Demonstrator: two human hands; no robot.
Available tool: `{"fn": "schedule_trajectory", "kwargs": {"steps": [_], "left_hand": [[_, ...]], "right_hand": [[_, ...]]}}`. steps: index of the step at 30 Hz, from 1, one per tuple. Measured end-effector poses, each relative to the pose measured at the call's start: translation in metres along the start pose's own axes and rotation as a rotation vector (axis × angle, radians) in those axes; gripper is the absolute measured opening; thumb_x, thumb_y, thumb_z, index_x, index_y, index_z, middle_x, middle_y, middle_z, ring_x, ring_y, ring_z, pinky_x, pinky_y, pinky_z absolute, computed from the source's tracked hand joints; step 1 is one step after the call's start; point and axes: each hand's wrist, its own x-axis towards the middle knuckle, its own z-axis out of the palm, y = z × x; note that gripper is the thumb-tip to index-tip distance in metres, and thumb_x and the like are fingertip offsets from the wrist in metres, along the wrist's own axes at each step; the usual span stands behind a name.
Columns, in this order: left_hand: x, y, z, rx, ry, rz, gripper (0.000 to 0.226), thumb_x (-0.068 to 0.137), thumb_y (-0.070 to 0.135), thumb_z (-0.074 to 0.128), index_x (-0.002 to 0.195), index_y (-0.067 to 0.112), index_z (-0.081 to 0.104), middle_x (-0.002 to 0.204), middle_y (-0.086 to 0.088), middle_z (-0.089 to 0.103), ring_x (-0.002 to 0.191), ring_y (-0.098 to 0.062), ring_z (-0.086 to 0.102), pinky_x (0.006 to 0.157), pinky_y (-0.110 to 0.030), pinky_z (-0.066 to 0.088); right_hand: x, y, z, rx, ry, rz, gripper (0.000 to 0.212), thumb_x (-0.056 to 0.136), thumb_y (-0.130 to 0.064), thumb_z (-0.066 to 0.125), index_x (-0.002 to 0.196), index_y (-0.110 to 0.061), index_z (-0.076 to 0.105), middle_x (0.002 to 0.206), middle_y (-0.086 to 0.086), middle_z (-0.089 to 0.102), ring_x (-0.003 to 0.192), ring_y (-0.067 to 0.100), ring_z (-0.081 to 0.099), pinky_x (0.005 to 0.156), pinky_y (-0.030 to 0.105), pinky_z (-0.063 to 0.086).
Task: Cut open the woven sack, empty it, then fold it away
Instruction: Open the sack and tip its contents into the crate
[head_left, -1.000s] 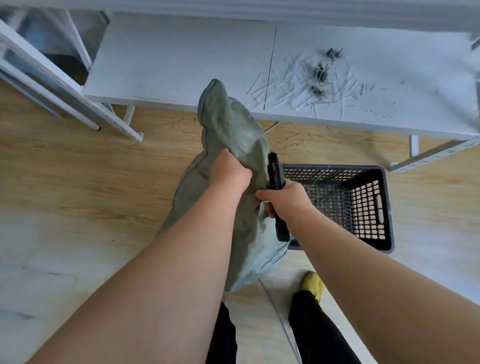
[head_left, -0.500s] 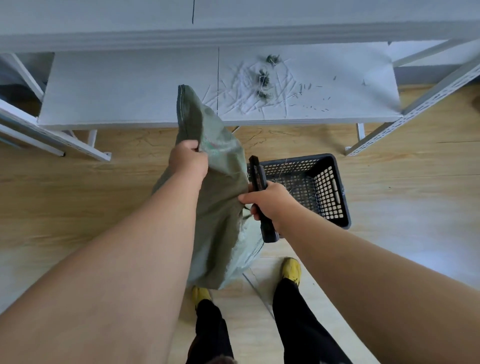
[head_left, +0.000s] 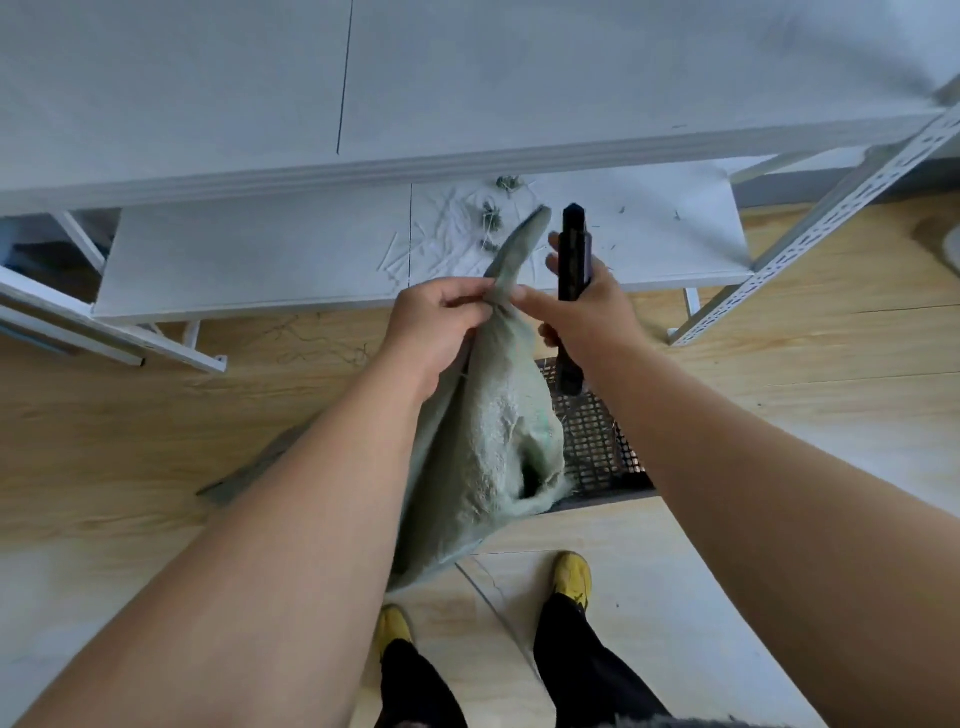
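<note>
A grey-green woven sack (head_left: 488, 436) hangs limp in front of me, its open frayed mouth facing down toward the floor. My left hand (head_left: 436, 322) pinches the sack near its upper corner, whose tip sticks up above the fingers. My right hand (head_left: 582, 312) grips a black utility knife (head_left: 571, 260) upright, and its forefinger touches the same corner of the sack. Whether a blade is out cannot be seen.
A dark plastic basket (head_left: 597, 441) stands on the wooden floor behind the sack, mostly hidden by it and my right arm. A low white shelf (head_left: 260, 249) holds scattered thin sticks and clumps (head_left: 483, 218). Above it runs a white tabletop (head_left: 467, 78). My yellow shoes (head_left: 571, 577) are below.
Both hands have risen and come together at the sack's top corner. The knife now points up beside it. The view has tilted down, and the sack hangs higher and narrower.
</note>
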Motion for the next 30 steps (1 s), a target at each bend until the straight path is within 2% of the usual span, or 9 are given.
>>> {"fn": "schedule_trajectory", "kwargs": {"steps": [3, 5, 7, 12, 15, 18, 21, 26, 30], "left_hand": [[-0.007, 0.026, 0.006, 0.046, -0.106, 0.095, 0.029, 0.084, -0.001, 0.066, 0.095, 0.025, 0.071, 0.097, 0.005, 0.071, 0.098, -0.011, 0.066, 0.093, -0.023, 0.050], [-0.012, 0.044, 0.013, 0.088, -0.208, 0.143, 0.029, 0.085, -0.004, 0.065, 0.097, 0.022, 0.070, 0.093, 0.002, 0.072, 0.094, -0.013, 0.068, 0.092, -0.025, 0.052], [-0.018, 0.053, 0.022, 0.102, -0.270, 0.149, 0.029, 0.085, -0.007, 0.063, 0.100, 0.017, 0.068, 0.093, -0.004, 0.072, 0.091, -0.016, 0.068, 0.088, -0.026, 0.054], [-0.024, 0.029, 0.010, -0.059, -0.174, -0.049, 0.023, 0.087, -0.004, 0.063, 0.102, 0.014, 0.058, 0.096, -0.012, 0.071, 0.081, -0.021, 0.069, 0.077, -0.030, 0.058], [-0.020, -0.004, 0.003, 0.288, -0.169, -0.174, 0.025, 0.089, 0.005, 0.059, 0.112, 0.014, 0.058, 0.113, -0.007, 0.065, 0.094, -0.021, 0.067, 0.086, -0.035, 0.056], [-0.013, -0.041, 0.010, 0.585, -0.203, -0.250, 0.041, 0.089, 0.010, 0.053, 0.130, 0.017, 0.053, 0.126, -0.002, 0.058, 0.114, -0.023, 0.057, 0.098, -0.033, 0.046], [-0.001, -0.077, 0.018, 0.651, -0.252, -0.285, 0.051, 0.089, 0.013, 0.060, 0.138, 0.017, 0.047, 0.139, -0.003, 0.052, 0.123, -0.022, 0.052, 0.101, -0.031, 0.043], [0.014, -0.112, 0.014, 0.907, -0.255, -0.204, 0.058, 0.090, 0.024, 0.062, 0.144, 0.024, 0.040, 0.149, -0.006, 0.039, 0.133, -0.027, 0.041, 0.107, -0.035, 0.037], [0.022, -0.134, 0.020, 0.938, -0.334, -0.201, 0.063, 0.091, 0.025, 0.063, 0.147, 0.026, 0.034, 0.153, -0.005, 0.031, 0.137, -0.027, 0.036, 0.109, -0.036, 0.035]], "right_hand": [[0.001, -0.020, -0.007, 0.070, -0.088, -0.012, 0.038, 0.075, -0.023, 0.081, 0.098, -0.013, 0.052, 0.080, 0.003, 0.057, 0.054, 0.014, 0.049, 0.051, 0.028, 0.046], [0.003, -0.029, -0.012, 0.277, -0.114, 0.075, 0.025, 0.080, -0.021, 0.077, 0.089, -0.011, 0.056, 0.063, 0.001, 0.052, 0.045, 0.012, 0.044, 0.045, 0.024, 0.040], [0.003, -0.036, -0.018, 0.333, -0.072, 0.141, 0.014, 0.082, -0.018, 0.075, 0.084, -0.012, 0.062, 0.056, -0.001, 0.055, 0.040, 0.010, 0.042, 0.040, 0.021, 0.038], [0.006, -0.062, -0.035, 0.410, 0.033, 0.034, 0.005, 0.087, -0.010, 0.066, 0.084, -0.010, 0.063, 0.063, 0.002, 0.056, 0.045, 0.010, 0.046, 0.045, 0.022, 0.041], [0.009, -0.059, -0.034, 0.206, -0.002, 0.023, 0.006, 0.087, -0.012, 0.067, 0.089, -0.007, 0.063, 0.072, 0.005, 0.062, 0.046, 0.010, 0.050, 0.047, 0.020, 0.046], [0.013, -0.013, -0.037, 0.023, -0.027, 0.219, 0.012, 0.086, -0.015, 0.070, 0.097, -0.010, 0.067, 0.080, 0.007, 0.065, 0.048, 0.012, 0.056, 0.050, 0.022, 0.050], [0.012, 0.046, -0.045, 0.021, -0.007, 0.356, 0.023, 0.087, -0.012, 0.068, 0.110, -0.008, 0.067, 0.081, 0.006, 0.060, 0.052, 0.015, 0.056, 0.048, 0.021, 0.049], [0.022, 0.101, -0.047, -0.019, 0.001, 0.411, 0.029, 0.088, -0.010, 0.067, 0.117, -0.012, 0.064, 0.102, 0.007, 0.061, 0.056, 0.017, 0.054, 0.047, 0.021, 0.047], [0.028, 0.129, -0.044, -0.040, 0.068, 0.487, 0.031, 0.088, -0.012, 0.067, 0.119, -0.016, 0.064, 0.100, 0.002, 0.060, 0.055, 0.017, 0.054, 0.050, 0.023, 0.047]]}}
